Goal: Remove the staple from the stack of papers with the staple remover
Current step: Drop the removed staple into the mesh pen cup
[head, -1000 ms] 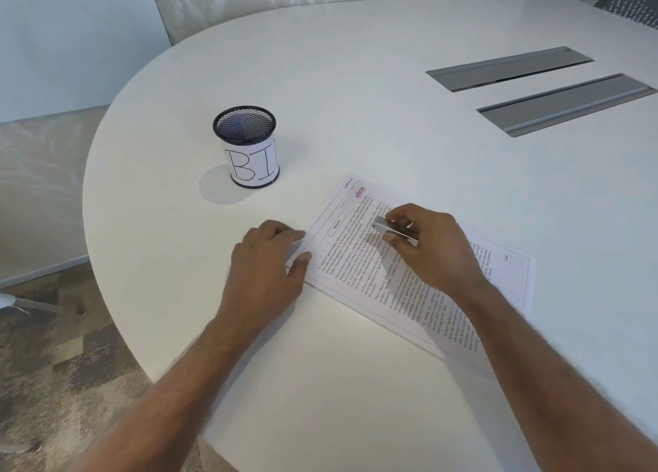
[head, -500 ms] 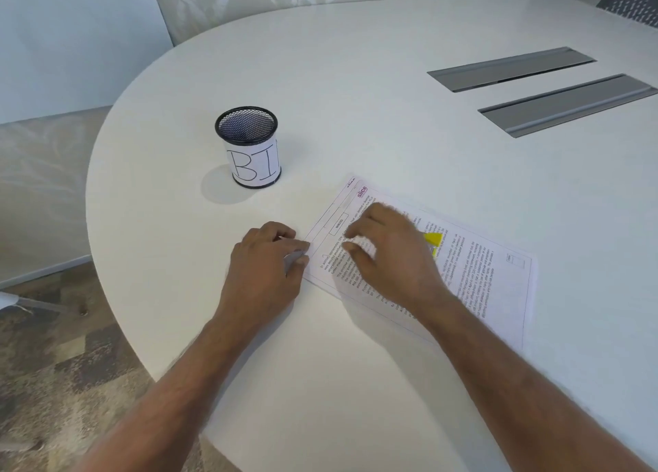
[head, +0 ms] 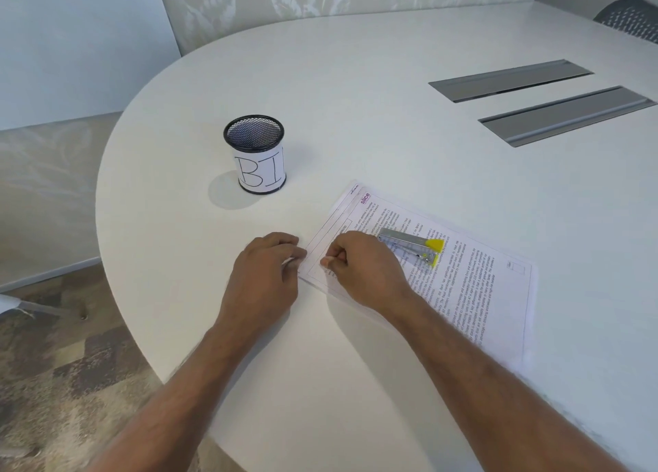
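Note:
A stapled stack of printed papers lies slanted on the white table. The staple remover, silver with yellow ends, lies loose on the top sheet just right of my right hand. My left hand has curled fingers and holds the stack's near-left corner against the table. My right hand is curled, thumb and forefinger pinched together on the top sheet near that corner. They pinch at the staple's place; the staple itself is hidden by the fingertips.
A black mesh pen cup labelled "BI" stands behind and left of my hands. Two grey cable slots sit at the far right. The table's curved edge runs close on the left, with carpet below.
My right hand let go of the staple remover, which now lies on the paper. The hand moved left toward the stack's corner and closed into a pinch. My left hand stayed put.

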A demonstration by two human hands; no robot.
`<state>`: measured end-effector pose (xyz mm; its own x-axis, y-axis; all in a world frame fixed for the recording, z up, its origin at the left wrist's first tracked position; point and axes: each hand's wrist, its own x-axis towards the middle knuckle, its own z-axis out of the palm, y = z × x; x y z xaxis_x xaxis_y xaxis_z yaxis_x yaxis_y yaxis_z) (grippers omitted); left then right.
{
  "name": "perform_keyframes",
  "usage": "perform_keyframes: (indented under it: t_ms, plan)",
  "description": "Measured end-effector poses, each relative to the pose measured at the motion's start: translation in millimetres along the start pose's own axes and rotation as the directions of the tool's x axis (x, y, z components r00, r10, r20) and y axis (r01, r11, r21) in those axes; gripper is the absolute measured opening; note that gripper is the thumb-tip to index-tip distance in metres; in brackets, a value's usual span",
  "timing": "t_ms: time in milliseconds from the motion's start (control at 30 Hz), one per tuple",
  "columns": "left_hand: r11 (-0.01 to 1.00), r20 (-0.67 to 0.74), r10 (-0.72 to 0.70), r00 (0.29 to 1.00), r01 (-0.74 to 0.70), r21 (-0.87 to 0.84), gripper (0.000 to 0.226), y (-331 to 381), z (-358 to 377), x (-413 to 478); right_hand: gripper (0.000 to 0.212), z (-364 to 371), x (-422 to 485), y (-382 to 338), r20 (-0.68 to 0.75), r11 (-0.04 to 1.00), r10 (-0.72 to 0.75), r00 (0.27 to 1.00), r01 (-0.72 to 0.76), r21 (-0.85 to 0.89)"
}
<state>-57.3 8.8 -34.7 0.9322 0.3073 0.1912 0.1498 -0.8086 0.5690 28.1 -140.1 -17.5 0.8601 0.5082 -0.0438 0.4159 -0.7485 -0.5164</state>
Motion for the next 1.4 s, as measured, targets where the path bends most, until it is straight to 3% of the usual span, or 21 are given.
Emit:
perform_keyframes:
  t_ms: [200,600,667,767,867,1000,1133,1400]
  plan:
    - [1.000,0.008,-0.007,1.000,0.007,-0.008,0.027,1.6,0.2,-2.3,0.020,-0.4,-2.3,-5.2,0.033,0.995,-0.033,0.999,0.036,-0.089]
    - [0.999,0.047,-0.014,0.999,0.015,-0.031,0.029,-0.9,-4.7,-9.0,0.022,15.7,-12.7,-1.5,-0.082,0.922,-0.248,0.965,0.210,-0.326]
    - [0.999,0.050,-0.014,0.999,0.016,-0.037,0.029,-1.9,-4.9,-8.8,0.018,14.5,-12.1,0.5,-0.114,0.949,-0.229,0.967,0.195,-0.248]
    - [0.999,0.050,-0.012,0.999,0.014,-0.053,0.029,-3.3,-5.9,-10.0,0.018,6.5,-8.4,4.2,-0.187,0.994,-0.075,0.979,0.089,0.065]
    - [0.998,0.052,-0.014,0.999,0.017,-0.067,0.029,-3.4,-6.3,-11.1,0.012,-4.4,-4.5,8.0,-0.189,0.939,0.079,0.979,-0.010,0.343]
    - [0.998,0.058,-0.017,0.998,0.021,-0.059,0.029,-3.3,-6.8,-10.2,0.007,-9.8,-1.0,12.7,-0.135,0.835,0.133,0.982,-0.037,0.550]
    - [0.998,0.058,-0.006,0.998,0.009,-0.061,0.026,-1.7,-9.1,-6.7,0.011,-10.5,7.9,10.1,-0.127,0.743,0.140,0.982,-0.019,0.669]
    - [0.998,0.057,-0.012,0.998,0.016,-0.062,0.024,1.0,-17.9,3.4,0.017,-47.6,77.5,-43.3,-0.253,0.720,0.002,0.967,0.174,0.672]
